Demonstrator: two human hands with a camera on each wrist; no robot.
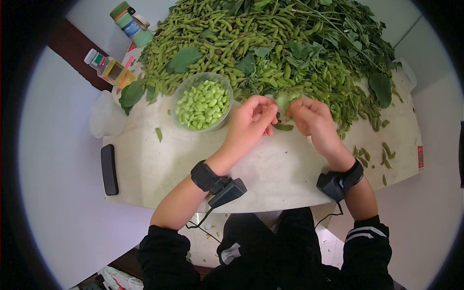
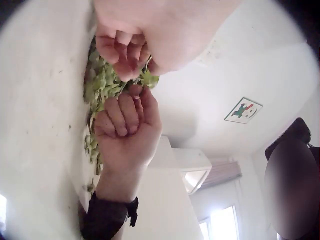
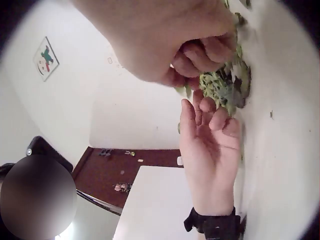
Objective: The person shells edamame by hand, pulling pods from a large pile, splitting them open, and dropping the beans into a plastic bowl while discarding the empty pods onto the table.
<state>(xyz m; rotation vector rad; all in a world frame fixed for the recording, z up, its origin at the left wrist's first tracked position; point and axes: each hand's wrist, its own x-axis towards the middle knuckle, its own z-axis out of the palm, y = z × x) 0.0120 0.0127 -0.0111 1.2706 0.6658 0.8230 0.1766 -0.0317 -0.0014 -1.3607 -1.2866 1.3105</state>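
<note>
In the head view my left hand [image 1: 251, 123] is palm up over the front of the table, fingers loosely curled and no thing visible in them. Facing it, my right hand [image 1: 316, 123] curls its fingers, the thumb against the index finger. In the left wrist view a green soybean pod [image 2: 149, 79] sticks out at the right hand's fingertips, close to the left fingertips. The right wrist view has the pod [image 3: 184, 91] pinched there too. Beside the left hand stands a clear round tub [image 1: 175, 104] of shelled green beans [image 1: 203, 105].
A big heap of pods [image 1: 232, 43] with leaves and stems covers the back of the table. Empty-looking split pods [image 1: 333, 87] lie at its front. Left are a drink bottle [image 1: 110, 68], a green flask [image 1: 131, 26] and a black phone [image 1: 109, 169]. Loose pods [image 1: 386, 154] lie at right.
</note>
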